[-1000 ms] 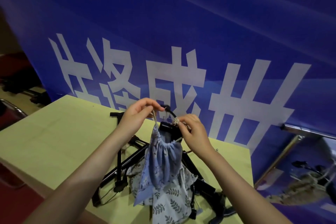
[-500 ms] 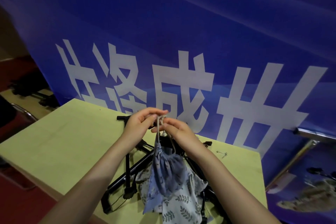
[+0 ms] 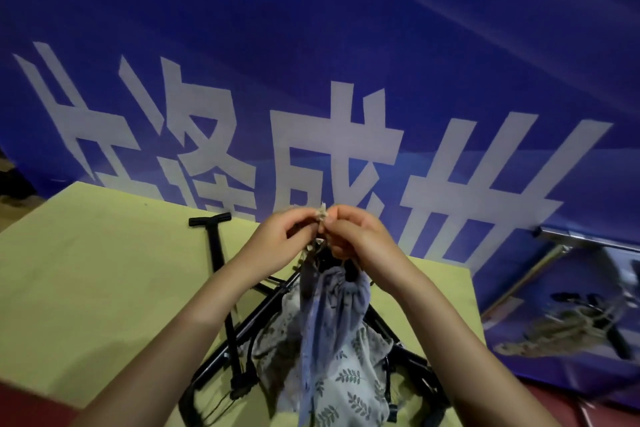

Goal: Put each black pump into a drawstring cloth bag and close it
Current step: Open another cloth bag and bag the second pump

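pumps point(image 3: 221, 288), at least two black, lie on a yellow table point(image 3: 104, 288); left hand point(image 3: 277, 239) and right hand point(image 3: 356, 236) pinch one blue bag's point(image 3: 332, 315) drawstring point(image 3: 321, 217) before a blue banner point(image 3: 311, 63).

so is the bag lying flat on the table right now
No, the bag hangs lifted above the table, with the left hand and right hand pinching its drawstring at the top.

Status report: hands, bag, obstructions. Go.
Left hand and right hand pinch the drawstring. Bag hangs cinched. Bare pumps on table. Nothing obstructing.
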